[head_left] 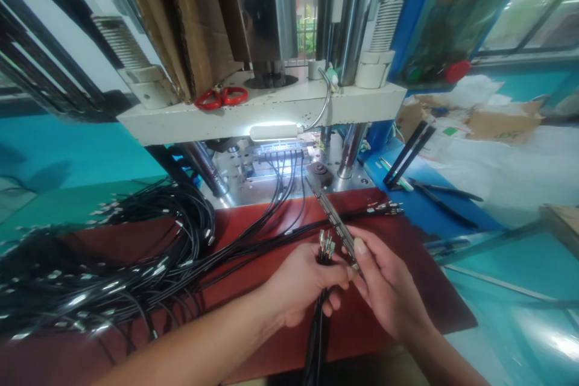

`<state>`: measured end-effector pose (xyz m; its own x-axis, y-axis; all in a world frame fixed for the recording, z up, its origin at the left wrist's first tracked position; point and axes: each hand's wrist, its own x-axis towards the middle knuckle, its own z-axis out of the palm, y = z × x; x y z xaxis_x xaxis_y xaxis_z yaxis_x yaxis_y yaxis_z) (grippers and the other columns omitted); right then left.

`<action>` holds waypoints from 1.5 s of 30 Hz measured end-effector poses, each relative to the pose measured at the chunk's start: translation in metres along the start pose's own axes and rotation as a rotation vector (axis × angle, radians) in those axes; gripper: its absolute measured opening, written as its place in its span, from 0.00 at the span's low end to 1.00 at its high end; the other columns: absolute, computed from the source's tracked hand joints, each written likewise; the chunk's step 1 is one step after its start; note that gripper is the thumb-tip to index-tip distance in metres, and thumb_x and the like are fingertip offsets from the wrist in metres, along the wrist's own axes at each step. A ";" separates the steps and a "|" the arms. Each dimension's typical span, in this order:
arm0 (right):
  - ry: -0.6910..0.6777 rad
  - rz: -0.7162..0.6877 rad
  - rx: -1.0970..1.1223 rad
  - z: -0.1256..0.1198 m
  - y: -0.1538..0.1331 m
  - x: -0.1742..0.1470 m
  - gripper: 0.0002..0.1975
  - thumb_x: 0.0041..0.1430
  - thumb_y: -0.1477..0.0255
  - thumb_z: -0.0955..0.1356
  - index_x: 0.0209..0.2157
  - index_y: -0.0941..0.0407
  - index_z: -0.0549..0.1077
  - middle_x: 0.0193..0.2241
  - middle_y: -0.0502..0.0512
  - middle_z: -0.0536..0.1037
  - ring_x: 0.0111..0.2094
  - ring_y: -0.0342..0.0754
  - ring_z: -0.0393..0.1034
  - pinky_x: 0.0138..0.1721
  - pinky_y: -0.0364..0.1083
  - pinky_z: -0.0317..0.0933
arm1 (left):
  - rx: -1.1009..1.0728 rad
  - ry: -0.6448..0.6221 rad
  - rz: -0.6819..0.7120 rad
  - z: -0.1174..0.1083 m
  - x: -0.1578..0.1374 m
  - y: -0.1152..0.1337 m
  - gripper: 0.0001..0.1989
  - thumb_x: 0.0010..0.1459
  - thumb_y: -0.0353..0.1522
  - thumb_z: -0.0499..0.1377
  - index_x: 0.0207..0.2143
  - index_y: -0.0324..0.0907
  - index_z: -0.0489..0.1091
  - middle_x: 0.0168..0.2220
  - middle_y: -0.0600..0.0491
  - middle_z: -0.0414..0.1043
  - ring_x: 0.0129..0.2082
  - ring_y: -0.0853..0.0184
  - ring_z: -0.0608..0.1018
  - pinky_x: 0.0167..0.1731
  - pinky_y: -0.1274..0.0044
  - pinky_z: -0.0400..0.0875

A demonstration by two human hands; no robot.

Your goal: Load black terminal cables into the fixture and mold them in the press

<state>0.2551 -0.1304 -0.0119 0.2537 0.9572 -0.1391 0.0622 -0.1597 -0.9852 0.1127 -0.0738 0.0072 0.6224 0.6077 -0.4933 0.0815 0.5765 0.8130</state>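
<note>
My left hand (pixel 307 280) is closed around a bundle of black cables (pixel 319 319), whose metal-tipped ends stick up above my fingers and whose tails hang down toward me. In my right hand (pixel 384 280) is a long, narrow metal bar with slots along it (pixel 332 214), pinched at its near end and slanting away toward the press. The fingertips of both hands meet near that end of the bar. Beyond them, several black cables run into a lit metal mould (pixel 280 157) on the press bed.
A large heap of black cables (pixel 158 265) covers the left of the red mat (pixel 434 298). Red-handled scissors (pixel 221 96) lie on the press plate, above a lamp (pixel 274 132). At the right are black tweezers (pixel 446 202) on a blue surface and a control box with a red button (pixel 458 71).
</note>
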 end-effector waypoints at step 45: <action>0.139 0.204 0.188 0.003 -0.018 -0.008 0.25 0.56 0.51 0.68 0.51 0.46 0.73 0.42 0.53 0.76 0.35 0.46 0.69 0.26 0.37 0.65 | -0.077 -0.102 0.028 -0.008 -0.002 0.002 0.07 0.53 0.30 0.63 0.34 0.36 0.70 0.26 0.54 0.69 0.16 0.78 0.66 0.13 0.85 0.57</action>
<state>0.2492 -0.1349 0.0066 0.3735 0.8656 -0.3335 -0.1796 -0.2852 -0.9415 0.1051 -0.0694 0.0076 0.6997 0.5676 -0.4339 0.0056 0.6029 0.7978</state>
